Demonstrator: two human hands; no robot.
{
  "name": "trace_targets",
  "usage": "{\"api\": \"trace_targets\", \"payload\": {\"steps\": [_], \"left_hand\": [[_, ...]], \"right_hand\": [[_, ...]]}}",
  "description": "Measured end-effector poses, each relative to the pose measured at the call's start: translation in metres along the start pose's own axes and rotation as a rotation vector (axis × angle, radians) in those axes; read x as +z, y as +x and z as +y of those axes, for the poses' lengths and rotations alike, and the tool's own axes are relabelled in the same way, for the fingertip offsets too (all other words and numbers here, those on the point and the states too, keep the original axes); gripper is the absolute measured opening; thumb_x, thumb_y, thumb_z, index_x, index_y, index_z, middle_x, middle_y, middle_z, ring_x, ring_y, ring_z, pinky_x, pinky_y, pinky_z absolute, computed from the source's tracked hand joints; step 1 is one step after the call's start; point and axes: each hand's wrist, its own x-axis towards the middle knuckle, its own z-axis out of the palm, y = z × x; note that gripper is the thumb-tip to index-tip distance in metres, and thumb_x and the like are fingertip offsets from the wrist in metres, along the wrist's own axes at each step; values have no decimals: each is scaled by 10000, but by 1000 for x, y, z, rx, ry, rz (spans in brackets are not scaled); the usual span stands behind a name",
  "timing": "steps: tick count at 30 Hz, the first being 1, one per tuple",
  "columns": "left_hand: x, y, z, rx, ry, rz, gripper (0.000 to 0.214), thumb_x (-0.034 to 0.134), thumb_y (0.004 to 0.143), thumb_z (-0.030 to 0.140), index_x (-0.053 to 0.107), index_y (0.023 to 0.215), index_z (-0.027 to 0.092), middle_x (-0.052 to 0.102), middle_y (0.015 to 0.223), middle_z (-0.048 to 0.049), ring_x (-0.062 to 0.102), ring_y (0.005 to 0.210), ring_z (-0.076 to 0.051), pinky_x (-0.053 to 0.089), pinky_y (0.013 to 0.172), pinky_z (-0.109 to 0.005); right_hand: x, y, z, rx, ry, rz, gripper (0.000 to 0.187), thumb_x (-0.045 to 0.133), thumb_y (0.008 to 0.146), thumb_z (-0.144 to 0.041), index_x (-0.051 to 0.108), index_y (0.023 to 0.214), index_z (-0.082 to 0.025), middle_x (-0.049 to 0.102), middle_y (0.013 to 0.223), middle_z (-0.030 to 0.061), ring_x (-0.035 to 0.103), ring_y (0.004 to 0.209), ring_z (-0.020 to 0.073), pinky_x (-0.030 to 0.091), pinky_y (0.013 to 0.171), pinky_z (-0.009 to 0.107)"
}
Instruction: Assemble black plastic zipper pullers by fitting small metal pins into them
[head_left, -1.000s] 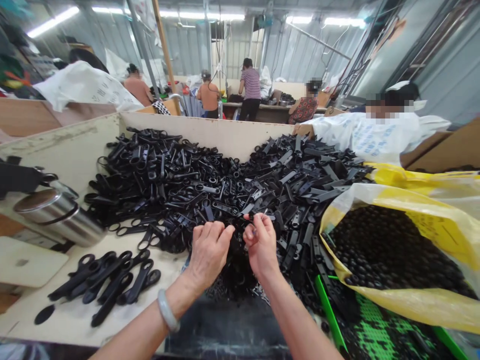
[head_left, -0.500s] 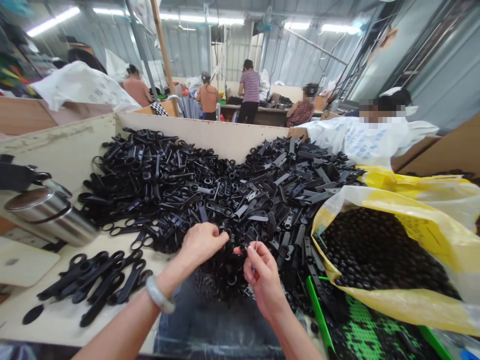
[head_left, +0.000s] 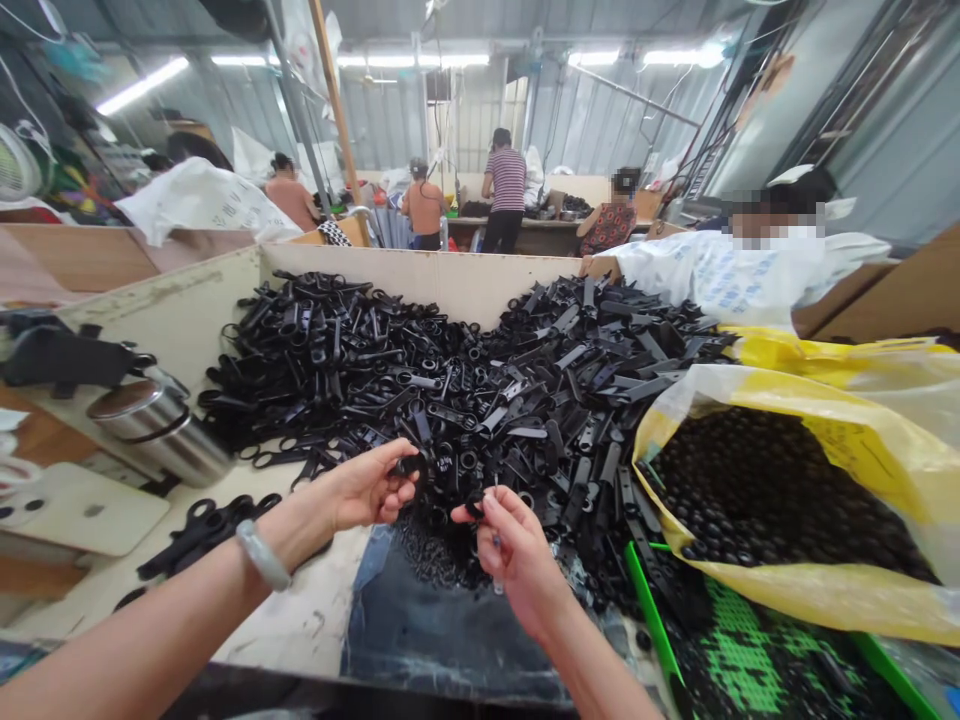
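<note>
While I watch from this side of the bench, a pale phone (head_left: 94, 508) lies face down at far left of frame, with a steel flask (head_left: 165, 430) tilted just above it. Right of those, lower left: loose group of black ring-ended parts (head_left: 199, 525), partly behind the forearm. Bracelet (head_left: 262, 555) on the left wrist.

Left hand (head_left: 375, 487), just left of centre: fingers curled, pinching a dark piece (head_left: 407, 465) at the tips; exact shape hard to read. Behind it, a big heap of black parts (head_left: 315, 345) runs up to the pale back panel (head_left: 420, 272). Below centre, small grey bits (head_left: 433, 553) sit at the top edge of a dark mat (head_left: 450, 645).

Right hand (head_left: 517, 550), right of the left one and apart from it: thumb and index pinch a small black part (head_left: 474, 507); the other fingers are curled, can't tell everything in the palm. Flat black bars (head_left: 592, 375) pile up behind.

Lower right: green tray (head_left: 739, 655) with black bits. Above it, open yellow-and-white bag (head_left: 926, 500) full of round black pieces (head_left: 772, 495).
</note>
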Motion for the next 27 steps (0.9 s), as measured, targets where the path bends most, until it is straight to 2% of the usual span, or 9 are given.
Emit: {"api": "trace_targets", "payload": {"steps": [4, 7, 10, 14, 17, 20, 25, 27], "left_hand": [[-8, 2, 10, 87, 95, 32, 417, 578, 777, 587, 553, 601, 210, 453, 409, 54, 301, 333, -68, 248, 366, -189], [-18, 3, 15, 92, 293, 78, 370, 739, 711, 427, 541, 486, 210, 503, 332, 20, 349, 272, -88, 206, 323, -202], [-26, 1, 21, 98, 467, 104, 326, 797, 640, 285, 553, 435, 214, 536, 307, 21, 441, 262, -124, 236, 316, -202], [-29, -6, 29, 156, 551, 79, 278, 780, 693, 350, 628, 514, 201, 649, 424, -9, 532, 357, -139, 316, 368, -197], [-25, -11, 31, 199, 531, 42, 268, 786, 715, 425, 688, 639, 188, 640, 454, 5, 450, 368, -108, 288, 386, -195], [-18, -13, 29, 243, 446, 13, 360, 772, 736, 519, 665, 663, 183, 610, 484, 18, 418, 403, -94, 286, 418, -195], [0, -12, 21, 349, 213, 52, 442, 754, 739, 603, 677, 882, 191, 707, 763, -25, 593, 639, -139, 436, 577, -225], [7, -9, 14, 383, 141, 84, 459, 761, 736, 601, 674, 926, 193, 730, 835, -43, 631, 723, -160, 463, 623, -241]], "right_hand": [[8, 8, 1, 24, -44, -38, 443, 843, 774, -504, 516, 800, -206, 799, 961, 114, 302, 396, 20, 107, 413, 195], [11, 10, 5, 34, -64, -44, 439, 842, 772, -512, 532, 796, -201, 799, 938, 108, 305, 386, 15, 103, 411, 191], [11, 10, 10, 36, -63, -39, 445, 847, 762, -519, 536, 790, -201, 795, 901, 97, 296, 378, 14, 96, 410, 190], [9, 14, 14, 13, -44, -20, 458, 847, 752, -536, 534, 768, -202, 777, 913, 78, 302, 388, 12, 104, 405, 185], [8, 22, 9, -29, -38, 1, 428, 856, 745, -519, 573, 776, -199, 751, 956, 58, 335, 423, 17, 138, 402, 178], [6, 30, 3, -81, -45, 20, 399, 866, 737, -497, 605, 787, -199, 722, 1006, 45, 382, 473, 30, 160, 402, 169], [6, 43, -10, -177, -112, 19, 376, 800, 790, -526, 606, 793, -205, 715, 1104, 68, 394, 501, 48, 181, 419, 176], [6, 47, -19, -247, -172, 24, 346, 779, 809, -514, 614, 788, -211, 710, 1186, 68, 396, 515, 56, 233, 438, 192]]}}
